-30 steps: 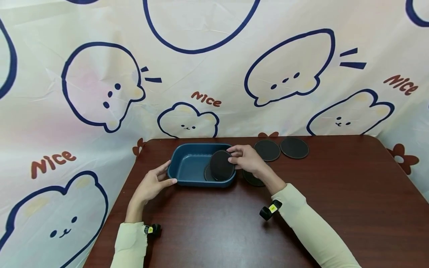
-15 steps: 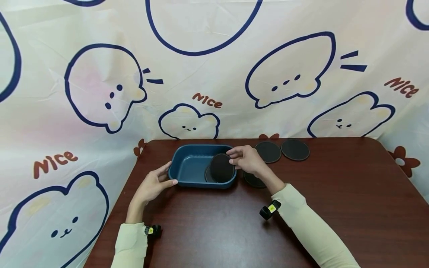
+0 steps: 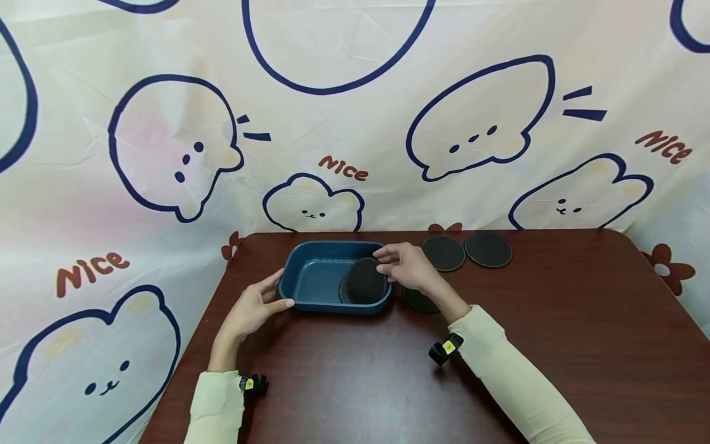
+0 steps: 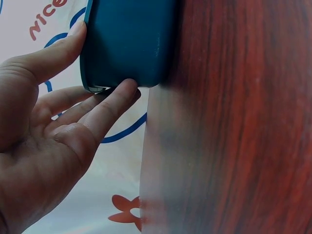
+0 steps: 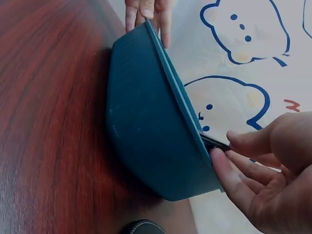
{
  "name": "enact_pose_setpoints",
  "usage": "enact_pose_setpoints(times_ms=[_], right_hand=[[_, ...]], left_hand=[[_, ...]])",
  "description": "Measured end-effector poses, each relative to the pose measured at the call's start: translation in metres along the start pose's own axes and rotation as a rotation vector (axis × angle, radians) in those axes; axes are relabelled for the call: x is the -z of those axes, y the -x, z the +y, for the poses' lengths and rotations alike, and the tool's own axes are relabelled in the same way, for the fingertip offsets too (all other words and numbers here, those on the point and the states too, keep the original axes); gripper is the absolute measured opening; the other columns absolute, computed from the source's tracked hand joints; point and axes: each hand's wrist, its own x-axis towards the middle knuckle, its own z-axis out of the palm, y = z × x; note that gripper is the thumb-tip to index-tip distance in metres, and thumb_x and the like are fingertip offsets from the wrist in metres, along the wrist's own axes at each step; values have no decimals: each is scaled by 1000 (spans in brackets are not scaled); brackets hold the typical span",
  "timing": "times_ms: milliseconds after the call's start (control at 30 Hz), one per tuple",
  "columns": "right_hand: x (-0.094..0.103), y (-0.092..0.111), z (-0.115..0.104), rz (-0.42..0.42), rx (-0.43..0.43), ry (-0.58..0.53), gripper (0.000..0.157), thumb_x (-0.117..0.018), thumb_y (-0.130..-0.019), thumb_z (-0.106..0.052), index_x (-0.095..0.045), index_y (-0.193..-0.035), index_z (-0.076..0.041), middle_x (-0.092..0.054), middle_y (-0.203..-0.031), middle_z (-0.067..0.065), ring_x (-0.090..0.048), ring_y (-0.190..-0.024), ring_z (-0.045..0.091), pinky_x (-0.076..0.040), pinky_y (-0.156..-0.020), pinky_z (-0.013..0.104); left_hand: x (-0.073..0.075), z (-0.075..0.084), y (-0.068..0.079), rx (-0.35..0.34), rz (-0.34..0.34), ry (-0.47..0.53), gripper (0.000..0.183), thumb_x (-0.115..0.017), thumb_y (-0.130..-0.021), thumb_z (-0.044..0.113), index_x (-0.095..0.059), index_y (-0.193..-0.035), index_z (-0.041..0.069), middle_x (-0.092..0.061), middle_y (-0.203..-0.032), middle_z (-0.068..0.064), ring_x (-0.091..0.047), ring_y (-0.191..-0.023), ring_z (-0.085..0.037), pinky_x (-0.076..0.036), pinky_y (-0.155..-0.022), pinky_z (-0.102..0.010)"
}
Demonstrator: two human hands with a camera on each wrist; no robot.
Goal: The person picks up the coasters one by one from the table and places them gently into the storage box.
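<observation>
A dark round coaster (image 3: pixel 366 282) is being pinched between the thumb and fingers of the right hand (image 3: pixel 409 266), inside the right end of a blue tray (image 3: pixel 318 307). Its gripped edge is being held up at the rim, so the disc seems to be leaning rather than lying flat. Beneath it, a second coaster (image 3: pixel 343 290) is being mostly covered, only a sliver being left visible at its left. The tray's left end is being touched by the left hand (image 3: pixel 251 310), its thumb and fingers extended and spread around the corner.

A crooked landing is being risked here: should the pinch be loosened too soon, the leaning disc could be caught against the end wall, or the lower one could be shoved leftward by its edge. Fingertips could also be trapped against the wall, so little room is being left there. If the rim is pressed hard, the tray could be tipped or slid along the table (image 3: pixel 355 376), light contact alone being offered at the left. A third coaster (image 3: pixel 420 300), being partly hidden by the right forearm, could be nudged by a careless withdrawal.
</observation>
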Motion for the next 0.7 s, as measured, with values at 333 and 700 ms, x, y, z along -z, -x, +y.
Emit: enact_pose_setpoints(times_ms=[333,700], right_hand=[[32,18,29,88,128,69,44,-72,-105,-25,-66,-146,-12,-75,-137,14,-76,-116,29,-64,-89,42],[70,44,81,87,11,-61,60,-70,-107,-30,-52,-158,-4,-61,-155,21,-65,-138,38,-58,-108,51]], left_hand=[[-1,0,0,-2,-5,7,83,-74,-103,15,-27,-170,6,-44,-167,-27,-53,-147,-46,-55,-109,-55],[-1,1,-1,2,2,3,82,-74,-103,15,-28,-170,5,-45,-166,-28,-53,-147,-47,-53,-111,-57]])
